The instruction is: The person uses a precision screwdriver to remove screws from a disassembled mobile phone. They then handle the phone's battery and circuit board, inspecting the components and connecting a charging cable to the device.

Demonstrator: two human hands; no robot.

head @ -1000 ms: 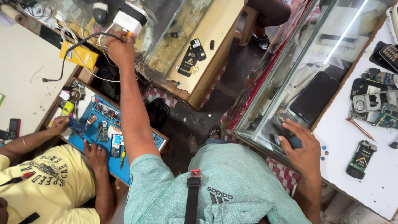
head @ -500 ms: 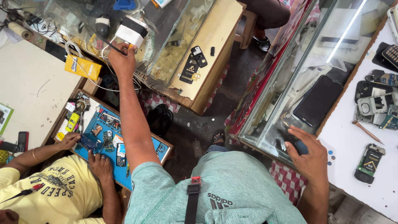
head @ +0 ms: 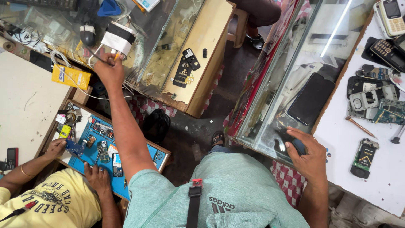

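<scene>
My left hand (head: 109,69) reaches far out over a glass counter (head: 160,50) and closes on a thin stick-like tool beside a white boxy device (head: 119,39) with a black band. My right hand (head: 307,154) rests on the near glass edge of a display case (head: 274,126) and grips a small dark object (head: 298,145). A dark phone (head: 311,98) lies inside that case.
A person in a yellow shirt (head: 55,202) works with both hands over a blue mat (head: 95,147) of phone parts at lower left. Opened phones and boards (head: 373,101) lie on the white table (head: 371,185) at right. Black sandals (head: 156,124) sit on the floor.
My left hand has stayed stretched out at the white device while the view shifted down and right. My right hand has kept its hold at the case edge.
</scene>
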